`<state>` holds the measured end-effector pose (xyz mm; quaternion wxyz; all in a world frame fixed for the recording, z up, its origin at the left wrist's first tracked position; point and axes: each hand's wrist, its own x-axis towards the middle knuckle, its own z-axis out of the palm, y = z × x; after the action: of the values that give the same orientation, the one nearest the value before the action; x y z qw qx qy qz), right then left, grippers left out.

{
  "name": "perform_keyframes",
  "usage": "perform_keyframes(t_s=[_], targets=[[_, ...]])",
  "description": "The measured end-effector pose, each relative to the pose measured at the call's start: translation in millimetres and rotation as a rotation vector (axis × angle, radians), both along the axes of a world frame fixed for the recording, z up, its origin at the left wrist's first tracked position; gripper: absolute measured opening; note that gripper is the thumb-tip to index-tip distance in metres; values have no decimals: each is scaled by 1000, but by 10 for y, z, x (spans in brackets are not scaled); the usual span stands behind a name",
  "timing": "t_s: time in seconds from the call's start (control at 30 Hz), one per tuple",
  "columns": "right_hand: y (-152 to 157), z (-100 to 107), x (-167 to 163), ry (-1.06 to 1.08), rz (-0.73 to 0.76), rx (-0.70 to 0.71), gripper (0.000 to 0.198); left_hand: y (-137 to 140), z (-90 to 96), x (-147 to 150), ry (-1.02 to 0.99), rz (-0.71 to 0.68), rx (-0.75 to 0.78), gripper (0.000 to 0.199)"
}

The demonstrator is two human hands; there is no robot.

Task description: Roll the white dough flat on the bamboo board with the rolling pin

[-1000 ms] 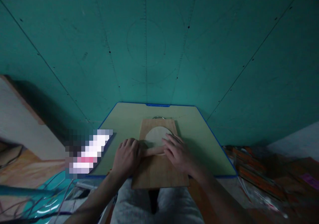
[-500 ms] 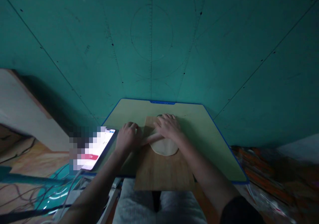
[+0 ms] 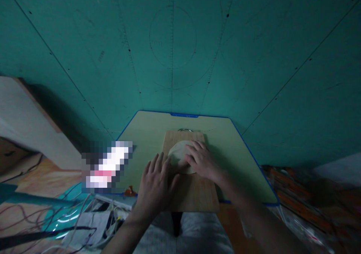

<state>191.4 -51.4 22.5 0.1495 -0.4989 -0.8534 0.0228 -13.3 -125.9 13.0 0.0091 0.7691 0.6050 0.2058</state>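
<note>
A flat, pale round of dough (image 3: 177, 151) lies on a wooden cutting board (image 3: 194, 193). Part of a rolling pin (image 3: 181, 166) shows across the dough's near side, dim and mostly covered by my hands. My left hand (image 3: 156, 178) lies over the pin's left end at the board's left edge, fingers stretched out and thumb apart. On the right, my right hand (image 3: 200, 159) rests over the pin's other end and the dough's right side, with its fingers spread and slightly bent. What lies beneath both palms is hidden.
The board rests on a pale, blue-edged tabletop (image 3: 239, 163) against a green wall (image 3: 254, 58). A bright, blurred-out phone (image 3: 111, 163) lies at the left. Cables and an open box of parts (image 3: 104, 220) are below left. A metal handle (image 3: 185, 130) tops the board.
Both hands and the rolling pin have come nearer to me, uncovering the far part of the dough and the board's handle. The left hand's curled fingers have straightened.
</note>
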Motion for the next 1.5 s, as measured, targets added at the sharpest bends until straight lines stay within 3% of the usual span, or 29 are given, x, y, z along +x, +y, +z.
perform_keyframes(t_s=[0.07, 0.17, 0.33, 0.43, 0.63, 0.73, 0.83, 0.93, 1.1, 1.23, 1.5], targets=[[-55, -51, 58, 60, 37, 17, 39, 13, 66, -59, -118, -54, -103, 53], [-84, -154, 102, 194, 44, 64, 28, 246, 194, -225, -346, -73, -285, 50], [-178, -227, 192, 297, 92, 166, 16, 521, 359, -336, -357, -171, -286, 46], [-312, -149, 265, 215, 110, 168, 15, 362, 383, -351, -390, -187, -346, 47], [-499, -19, 290, 116, 124, 190, 21, -112, 174, -445, -236, -151, -197, 36], [-466, -13, 250, 141, 155, 190, 21, -122, 92, -477, -203, -140, -166, 35], [-445, -36, 287, 173, 171, 195, 20, 48, 143, -518, -292, -87, -184, 37], [-505, -92, 462, 202, 92, 295, 36, 279, 259, -508, -248, 26, -253, 41], [-691, -204, 853, 293, -88, 398, 42, 430, 349, -286, 183, -1, -394, 37], [-801, -263, 992, 377, -179, 326, 42, 362, 367, -135, 315, -2, -422, 36], [-825, -278, 975, 487, -309, 116, 44, 364, 371, -190, 238, 51, -407, 40]])
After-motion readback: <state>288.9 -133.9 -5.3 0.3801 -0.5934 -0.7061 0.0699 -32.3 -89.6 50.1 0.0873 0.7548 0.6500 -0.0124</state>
